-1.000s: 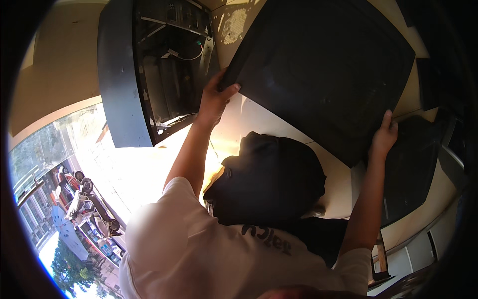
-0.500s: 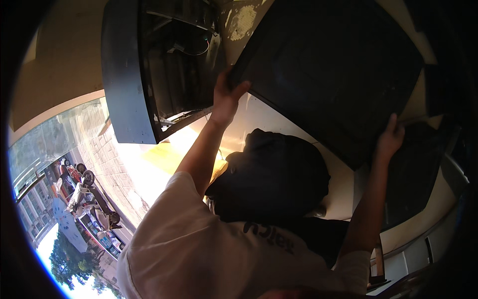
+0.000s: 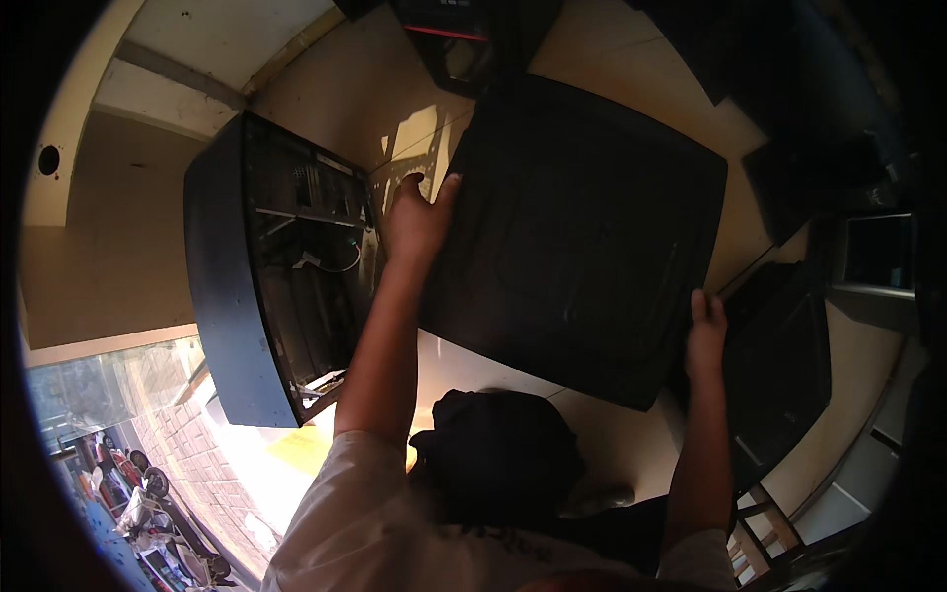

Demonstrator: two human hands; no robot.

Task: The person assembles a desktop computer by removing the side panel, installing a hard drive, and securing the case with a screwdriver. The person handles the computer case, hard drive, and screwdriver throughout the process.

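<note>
A large black computer case side panel, with shallow raised shapes on its face, lies tilted between my two hands. My left hand is at its left edge, with thumb and forefinger spread apart and the thumb tip touching the edge. At the right edge, my right hand grips the panel, its fingertips pointing away from me and its thumb hidden. To the left stands an opened computer case. Its bare metal inside shows a loose cable, and its blue-grey outer side faces left.
Another dark panel lies on the pale floor at the right. A black case with a red strip stands beyond. Dark equipment sits far right, above a wooden stool. Sunlight falls from the street side, with parked motorbikes.
The view has shifted, bringing more of the floor and case into sight. The panel looks flatter and smaller. My left thumb has slipped from the panel's face to its edge; that hand has opened.
</note>
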